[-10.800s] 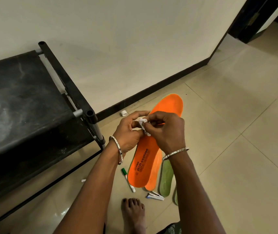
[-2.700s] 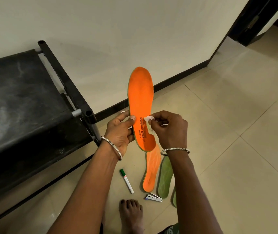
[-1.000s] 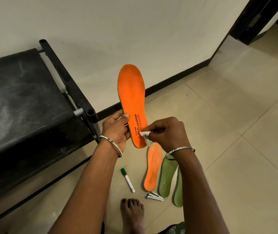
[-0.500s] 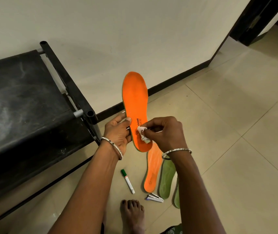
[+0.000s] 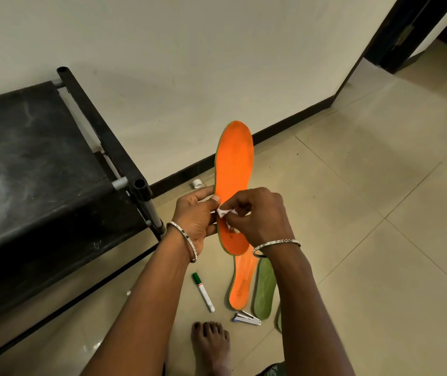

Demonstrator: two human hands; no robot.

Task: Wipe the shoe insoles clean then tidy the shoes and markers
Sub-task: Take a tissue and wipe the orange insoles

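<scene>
- held orange foam insole [image 5: 234, 164]: heel print covered by right hand [image 5: 257, 213] and small white wipe [image 5: 223, 212]; wipe material unclear
- second orange insole [image 5: 241, 283] on floor: toe end behind the held one
- green foam insole [image 5: 264, 291]: top behind right forearm [image 5: 306, 308]; second green insole [image 5: 279, 320] is just a sliver
- green-capped white marker [image 5: 203, 291]: label too small to read
- black metal rack [image 5: 40, 172]: cut off at left edge

We see through one wide-angle camera on the person's head, facing forward and down along both forearms; the left hand [image 5: 195, 214] and right hand [image 5: 261, 213] sit close at mid-frame round the orange insole [image 5: 234, 158] and white wipe [image 5: 222, 212], with tiled floor [image 5: 366, 240], wall [image 5: 189, 63] and black rack [image 5: 26, 158] farther off
</scene>
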